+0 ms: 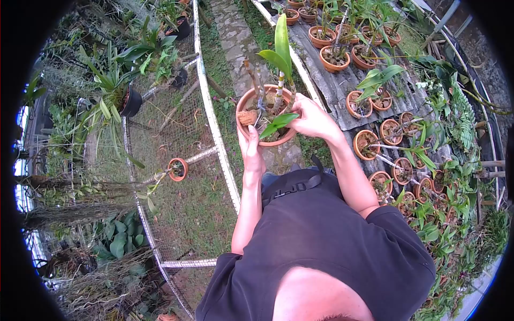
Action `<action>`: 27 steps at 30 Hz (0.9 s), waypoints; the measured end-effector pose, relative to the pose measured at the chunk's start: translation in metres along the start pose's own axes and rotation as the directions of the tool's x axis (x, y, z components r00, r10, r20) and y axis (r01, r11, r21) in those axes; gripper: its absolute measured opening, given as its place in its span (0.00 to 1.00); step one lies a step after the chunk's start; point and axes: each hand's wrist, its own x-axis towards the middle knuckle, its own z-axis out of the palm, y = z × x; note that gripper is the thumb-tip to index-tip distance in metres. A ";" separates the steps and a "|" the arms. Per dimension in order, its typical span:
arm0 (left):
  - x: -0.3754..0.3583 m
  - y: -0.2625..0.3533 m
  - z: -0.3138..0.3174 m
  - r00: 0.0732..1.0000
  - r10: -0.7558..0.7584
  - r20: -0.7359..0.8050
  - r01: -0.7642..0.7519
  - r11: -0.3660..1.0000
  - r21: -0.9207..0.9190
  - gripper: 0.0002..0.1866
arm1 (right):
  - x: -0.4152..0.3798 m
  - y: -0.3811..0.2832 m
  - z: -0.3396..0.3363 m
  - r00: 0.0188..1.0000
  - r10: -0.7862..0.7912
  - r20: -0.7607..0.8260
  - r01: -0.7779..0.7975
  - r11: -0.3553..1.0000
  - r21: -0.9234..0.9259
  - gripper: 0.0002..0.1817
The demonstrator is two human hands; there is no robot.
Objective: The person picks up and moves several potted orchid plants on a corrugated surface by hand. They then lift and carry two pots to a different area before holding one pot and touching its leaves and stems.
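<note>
In front of my body I hold up a round terracotta pot (274, 142) with an orchid (282, 51) growing in it. Broad green leaves and banded, cane-like stems rise from it. My left hand (250, 150) grips the pot's near left side, its thumb up by the rim. Just above that thumb, a brown block-like chunk (247, 117) rests at the inside edge. Round the right side of the rim my right hand (313, 119) is closed, close to a low green leaf. Fingers under the pot are hidden on both sides.
To the right, a grey slatted bench (348, 99) carries several potted orchids. On the left stands a white-framed mesh rack (209, 117) with a small terracotta pot (178, 169) on it. Black hanging pots (131, 101) are farther left. A stone path (231, 40) runs ahead.
</note>
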 end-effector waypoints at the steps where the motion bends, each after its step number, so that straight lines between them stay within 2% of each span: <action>1: -0.001 0.002 0.000 0.999 -0.032 -0.015 0.033 0.999 0.009 0.33 | 0.003 0.007 0.002 1.000 0.003 0.005 -0.003 1.000 0.017 0.11; 4: 0.007 -0.004 -0.005 1.000 -0.001 0.022 0.001 1.000 -0.003 0.32 | 0.008 0.018 0.003 0.995 -0.090 0.029 0.091 0.995 -0.029 0.11; 7: 0.000 0.008 0.004 0.998 -0.054 0.013 0.055 0.996 -0.068 0.32 | 0.009 0.010 -0.009 0.988 -0.019 0.153 0.000 0.992 0.123 0.12; 10: 0.003 0.002 0.000 0.999 -0.037 0.009 0.038 0.990 -0.138 0.32 | 0.003 0.008 -0.007 0.986 -0.164 -0.025 0.166 0.981 0.105 0.12; 12: 0.005 0.003 0.002 1.000 0.001 -0.010 -0.002 0.996 -0.090 0.32 | -0.004 0.001 -0.006 0.933 -0.278 -0.228 0.258 0.959 -0.116 0.12; 14: 0.007 0.001 0.004 0.998 0.045 -0.039 -0.048 0.997 -0.066 0.31 | -0.015 -0.012 -0.002 0.811 -0.419 -0.408 0.303 0.897 -0.321 0.11; 17: 0.009 0.001 0.005 0.998 0.049 -0.034 -0.050 0.998 -0.035 0.31 | -0.033 -0.034 -0.001 0.952 -0.220 -0.212 0.184 0.967 -0.178 0.09; 21: 0.010 0.000 0.008 0.996 0.050 -0.068 -0.048 0.998 0.039 0.30 | -0.030 -0.021 0.019 0.916 -0.366 -0.166 0.325 0.918 -0.228 0.08; 23: 0.010 0.001 0.014 0.991 0.068 -0.112 -0.063 0.997 0.048 0.26 | -0.027 -0.019 0.024 0.919 -0.354 -0.175 0.306 0.919 -0.250 0.08; 27: 0.010 -0.006 0.009 0.987 0.069 -0.143 -0.049 0.989 0.140 0.27 | -0.024 -0.021 0.023 0.934 -0.331 -0.131 0.282 0.912 -0.297 0.08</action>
